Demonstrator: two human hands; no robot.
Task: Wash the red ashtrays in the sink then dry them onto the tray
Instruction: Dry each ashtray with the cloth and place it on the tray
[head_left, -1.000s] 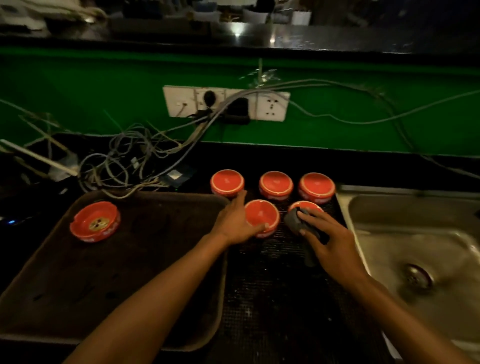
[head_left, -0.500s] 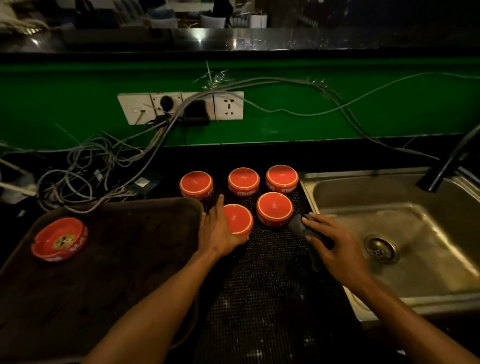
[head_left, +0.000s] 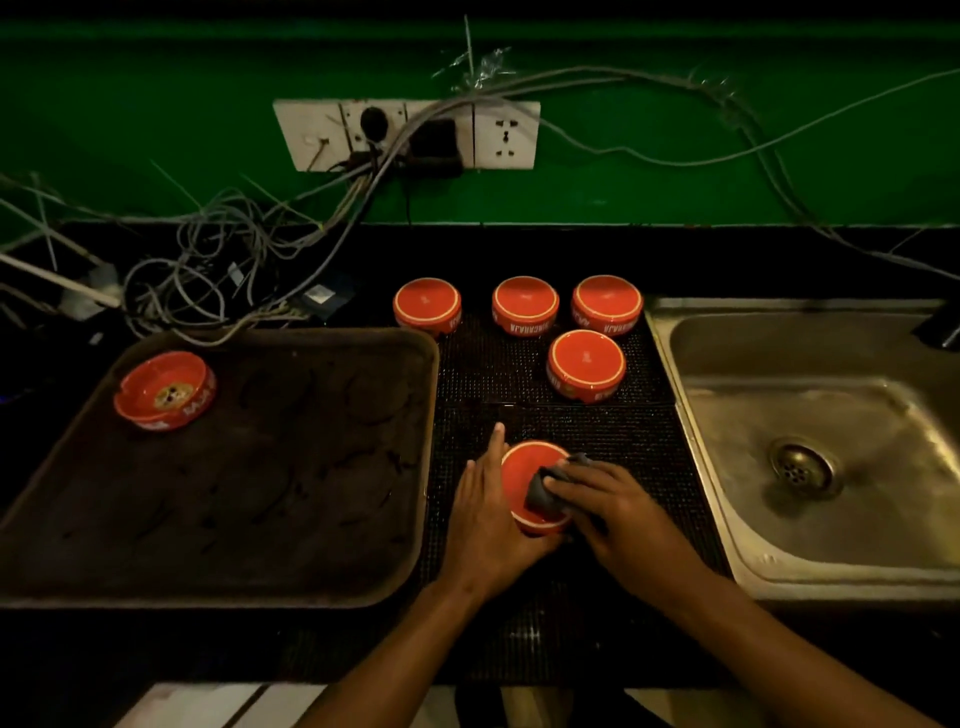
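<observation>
My left hand (head_left: 485, 512) grips an upside-down red ashtray (head_left: 522, 475) near the front of the black mesh mat (head_left: 649, 441). My right hand (head_left: 610, 506) presses a dark grey cloth (head_left: 545, 488) onto that ashtray's base. Farther back on the mat, several more red ashtrays stand upside down: three in a row (head_left: 427, 306) (head_left: 525, 306) (head_left: 607, 304) and one in front of them (head_left: 586, 371). One red ashtray (head_left: 165, 389) sits right way up in the far left corner of the brown tray (head_left: 311, 519).
A steel sink (head_left: 810, 431) with its drain (head_left: 797, 465) lies to the right of the mat. A tangle of cables (head_left: 208, 270) lies behind the tray, under a wall socket strip (head_left: 405, 135). The dark tap's end (head_left: 940, 325) shows at the right edge.
My left hand has pulled one ashtray from the group toward me. My right hand has brought the cloth from the mat onto that ashtray's base.
</observation>
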